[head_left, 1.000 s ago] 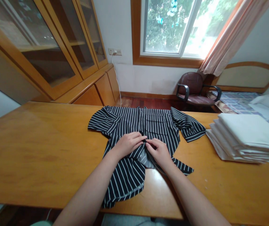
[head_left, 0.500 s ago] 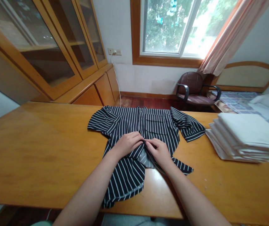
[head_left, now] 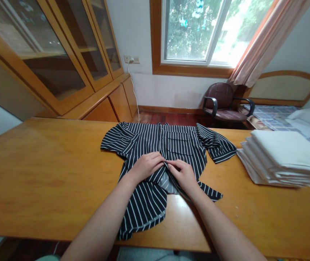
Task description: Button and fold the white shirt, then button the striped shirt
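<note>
A black short-sleeved shirt with white stripes (head_left: 144, 139) lies spread on the wooden table (head_left: 49, 181), collar end away from me and a chest pocket facing up. My left hand (head_left: 151, 165) is closed on the edge of its front opening near the middle. Right beside it, my right hand (head_left: 182, 174) pinches the other front edge, fingertips nearly touching the left ones. Below my hands the front parts, showing the paler inside of the cloth. The lower left front panel hangs toward the table's near edge. Any button between my fingers is hidden.
A stack of folded white cloth or paper (head_left: 288, 156) stands on the table at the right. Beyond the table are a brown office chair (head_left: 221, 99), a bed (head_left: 274, 117) and a window (head_left: 190, 36). A glass-door cabinet (head_left: 70, 54) stands at the left.
Both hands stay at the same spot on the shirt's front. The cloth edge between the fingertips has shifted very slightly; the rest looks unchanged.
</note>
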A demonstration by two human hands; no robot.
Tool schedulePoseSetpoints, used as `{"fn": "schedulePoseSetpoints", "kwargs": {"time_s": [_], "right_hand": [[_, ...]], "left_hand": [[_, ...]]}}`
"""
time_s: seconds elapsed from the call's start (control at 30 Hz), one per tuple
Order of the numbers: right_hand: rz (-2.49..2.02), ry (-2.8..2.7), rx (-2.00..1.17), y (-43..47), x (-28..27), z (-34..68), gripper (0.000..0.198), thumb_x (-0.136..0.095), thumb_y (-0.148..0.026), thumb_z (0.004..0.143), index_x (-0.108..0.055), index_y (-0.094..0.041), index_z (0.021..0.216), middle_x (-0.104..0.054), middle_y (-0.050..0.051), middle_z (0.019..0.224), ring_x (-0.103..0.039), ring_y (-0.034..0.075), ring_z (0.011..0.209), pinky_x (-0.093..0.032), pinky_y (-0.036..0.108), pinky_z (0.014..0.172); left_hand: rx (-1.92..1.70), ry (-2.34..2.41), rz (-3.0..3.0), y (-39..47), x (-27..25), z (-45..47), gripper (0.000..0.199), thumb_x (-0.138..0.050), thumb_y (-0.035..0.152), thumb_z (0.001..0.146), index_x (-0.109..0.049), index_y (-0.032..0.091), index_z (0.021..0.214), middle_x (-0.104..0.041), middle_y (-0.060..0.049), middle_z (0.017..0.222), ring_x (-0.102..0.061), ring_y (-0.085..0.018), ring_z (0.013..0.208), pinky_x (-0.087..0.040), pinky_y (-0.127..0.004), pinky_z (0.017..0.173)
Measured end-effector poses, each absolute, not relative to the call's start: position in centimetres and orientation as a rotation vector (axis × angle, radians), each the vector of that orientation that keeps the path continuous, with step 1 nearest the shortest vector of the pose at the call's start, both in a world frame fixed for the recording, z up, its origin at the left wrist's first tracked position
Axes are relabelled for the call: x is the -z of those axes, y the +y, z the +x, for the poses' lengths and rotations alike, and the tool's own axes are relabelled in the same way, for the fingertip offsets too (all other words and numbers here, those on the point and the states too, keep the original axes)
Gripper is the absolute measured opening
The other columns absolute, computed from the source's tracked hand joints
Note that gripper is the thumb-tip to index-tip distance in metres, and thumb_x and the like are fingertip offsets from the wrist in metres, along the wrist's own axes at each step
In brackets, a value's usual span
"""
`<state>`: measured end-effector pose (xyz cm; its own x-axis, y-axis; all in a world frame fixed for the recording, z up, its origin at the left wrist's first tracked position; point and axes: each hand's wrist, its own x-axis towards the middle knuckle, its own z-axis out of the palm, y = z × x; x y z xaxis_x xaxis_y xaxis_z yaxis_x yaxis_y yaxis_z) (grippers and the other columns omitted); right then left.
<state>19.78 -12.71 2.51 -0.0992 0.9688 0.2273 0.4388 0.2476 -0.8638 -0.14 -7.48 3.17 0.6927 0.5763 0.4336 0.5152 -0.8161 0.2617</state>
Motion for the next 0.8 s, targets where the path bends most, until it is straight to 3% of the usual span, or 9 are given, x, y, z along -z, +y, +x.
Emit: {"fn": "schedulePoseSetpoints", "kwargs": {"time_s": [0.47,0.8], "right_hand": [[-1.325,-1.647,-0.797,-12.57,-2.02,19.79,0.022,-0.062,-0.026,0.088,-0.077,-0.021,0.103,-0.068,0.003,0.077,-0.061,0.017,0.07,-0.048,0.028,0.067],[-1.289,-1.598,-0.846,-12.67,-2.09,19.66,0.023,-0.064,-0.026,0.086,-0.075,-0.021,0.106,-0.068,0.003,0.078,-0.06,0.017,0.069,-0.049,0.029,0.067]], "left_hand": [[-0.788,0.881,2.841,-7.33,-2.92,-0.31,0.023,-0.044,0.025,0.101,-0.064,0.018,0.092,-0.063,-0.004,0.087,-0.061,-0.016,0.082,-0.05,-0.027,0.073],[-0.768,0.862,2.852,-7.41,-3.07,-0.36,0.025,-0.043,0.024,0.102,-0.064,0.018,0.09,-0.062,-0.004,0.086,-0.06,-0.015,0.082,-0.048,-0.026,0.073]]}}
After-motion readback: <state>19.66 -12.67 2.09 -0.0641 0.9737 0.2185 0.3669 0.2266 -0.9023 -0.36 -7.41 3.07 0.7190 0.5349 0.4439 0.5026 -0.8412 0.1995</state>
